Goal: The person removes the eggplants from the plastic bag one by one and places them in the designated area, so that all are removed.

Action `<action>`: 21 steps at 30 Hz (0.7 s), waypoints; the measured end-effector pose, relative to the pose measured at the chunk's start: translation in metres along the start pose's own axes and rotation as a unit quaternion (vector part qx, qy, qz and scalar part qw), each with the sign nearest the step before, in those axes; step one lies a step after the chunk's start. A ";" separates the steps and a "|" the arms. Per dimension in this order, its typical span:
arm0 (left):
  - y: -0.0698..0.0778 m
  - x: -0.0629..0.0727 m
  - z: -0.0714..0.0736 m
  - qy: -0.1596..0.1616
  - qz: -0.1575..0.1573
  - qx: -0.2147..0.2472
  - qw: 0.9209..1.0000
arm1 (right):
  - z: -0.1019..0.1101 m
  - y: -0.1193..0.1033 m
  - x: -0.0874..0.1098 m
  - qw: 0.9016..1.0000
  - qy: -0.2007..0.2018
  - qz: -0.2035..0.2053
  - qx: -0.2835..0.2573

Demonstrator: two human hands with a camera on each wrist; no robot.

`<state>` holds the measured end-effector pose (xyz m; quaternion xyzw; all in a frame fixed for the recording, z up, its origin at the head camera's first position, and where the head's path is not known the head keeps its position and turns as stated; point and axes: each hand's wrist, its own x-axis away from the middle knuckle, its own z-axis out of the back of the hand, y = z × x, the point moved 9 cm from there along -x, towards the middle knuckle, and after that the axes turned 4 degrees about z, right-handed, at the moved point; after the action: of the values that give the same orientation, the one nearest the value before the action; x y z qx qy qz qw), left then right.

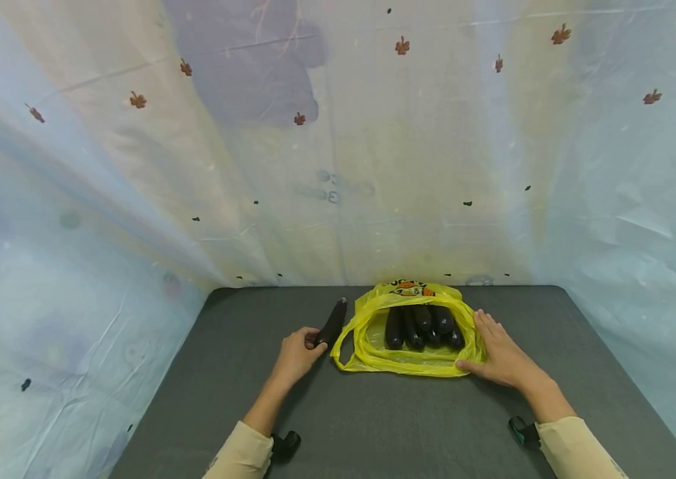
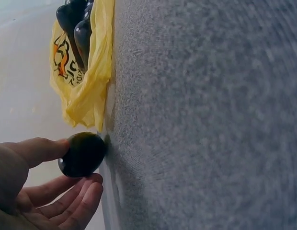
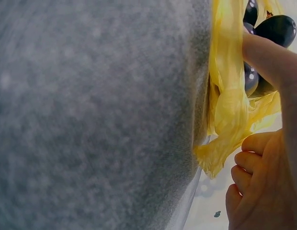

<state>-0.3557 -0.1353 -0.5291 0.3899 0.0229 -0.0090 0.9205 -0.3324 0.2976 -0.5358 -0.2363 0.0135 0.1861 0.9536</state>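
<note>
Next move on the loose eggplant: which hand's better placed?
Left, I'd say: the left hand holds the loose eggplant beside the yellow bag, while the right hand touches the bag's opposite side.

Your right hand (image 3: 270,172) fills the right edge, thumb reaching to the yellow bag's (image 3: 230,96) rim, in front of glossy dark eggplants (image 3: 278,31) inside. Your fingers sit lower, beside the crumpled plastic. Grey tabletop (image 3: 100,115) spans the left; pale sheeting (image 3: 201,208) shows below.

A grey fabric-textured tabletop (image 1: 404,429) lies toward six o'clock; pale plastic sheeting (image 1: 404,166), printed with brown leaves (image 1: 138,100), hangs from nine through twelve to three.
</note>
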 end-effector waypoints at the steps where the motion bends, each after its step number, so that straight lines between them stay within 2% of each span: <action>1: 0.000 0.000 -0.001 -0.001 -0.001 -0.001 1.000 | 0.000 0.000 0.000 1.000 -0.001 0.000 0.001; 21: 0.007 0.003 -0.012 -0.014 -0.006 0.005 1.000 | 0.000 -0.002 -0.001 1.000 -0.005 -0.002 -0.003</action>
<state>-0.3530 -0.1219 -0.5328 0.3945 0.0128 -0.0203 0.9186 -0.3326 0.2955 -0.5348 -0.2386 0.0082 0.1857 0.9532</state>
